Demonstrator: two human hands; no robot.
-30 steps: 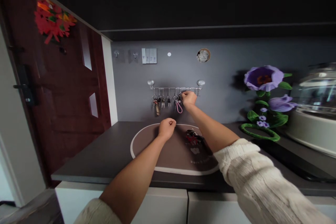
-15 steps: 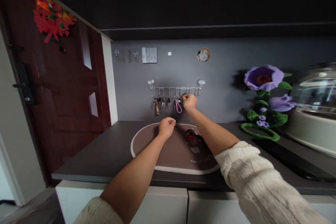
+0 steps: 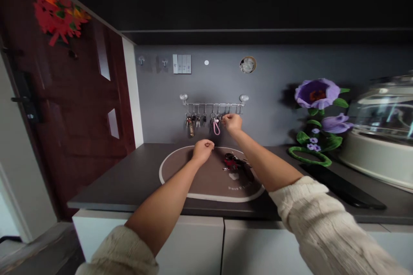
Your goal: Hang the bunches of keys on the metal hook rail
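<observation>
A chrome hook rail (image 3: 213, 104) is fixed to the grey wall, with several key sets hanging from it, one on a pink strap (image 3: 215, 126). My right hand (image 3: 231, 122) is raised just under the rail, right of the pink strap, fingers pinched on something I cannot make out. My left hand (image 3: 202, 151) hovers as a loose fist over the far edge of a brown oval mat (image 3: 180, 176). A bunch of keys with a red fob (image 3: 234, 162) lies on the mat between my arms.
A dark red door (image 3: 71, 107) stands at the left. Purple fabric flowers (image 3: 318, 94) and a domed appliance (image 3: 380, 133) sit on the dark counter (image 3: 129, 180) at the right. A black flat object (image 3: 342, 187) lies near them. White cabinets are below the counter.
My right hand has come down slightly from the rail hooks. The view has shifted a little. My left hand stays fisted over the mat.
</observation>
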